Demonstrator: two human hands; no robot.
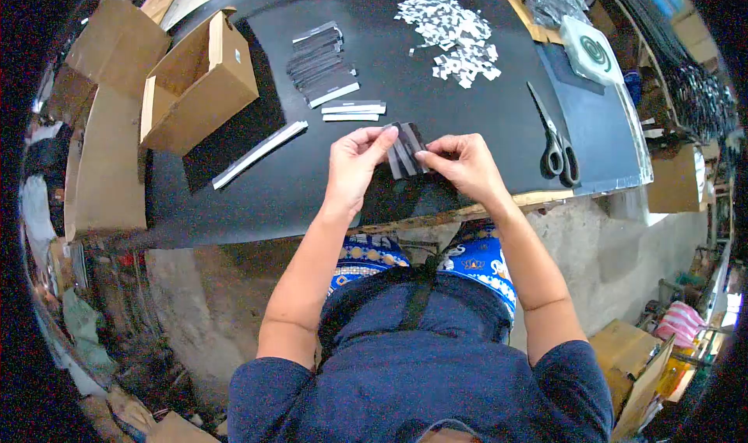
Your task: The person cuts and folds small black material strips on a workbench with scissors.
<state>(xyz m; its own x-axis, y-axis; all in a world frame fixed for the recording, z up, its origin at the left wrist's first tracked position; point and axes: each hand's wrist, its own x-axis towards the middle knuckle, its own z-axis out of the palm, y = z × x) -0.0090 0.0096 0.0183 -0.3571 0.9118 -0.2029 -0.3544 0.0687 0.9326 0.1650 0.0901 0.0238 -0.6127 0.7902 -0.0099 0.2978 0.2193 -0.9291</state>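
Observation:
Near the table's front edge, several dark and grey strips [405,151] are fanned out between my two hands. My left hand [362,162] pinches their left side with thumb and fingers. On their right side, my right hand [465,162] has its thumb and fingertips closed on the strips. Just beyond my left hand lie a few white-edged strips [352,111]. Behind these is a larger pile of dark strips [321,67]. A long white and dark strip bundle [259,155] lies diagonally at the left. Small white cut pieces [452,34] are heaped at the back.
An open cardboard box [226,73] stands on the black table [467,116] at the left, beside cardboard flaps [113,155]. Black-handled scissors [555,147] lie at the right. A white packet with a green spiral [592,51] is at the back right.

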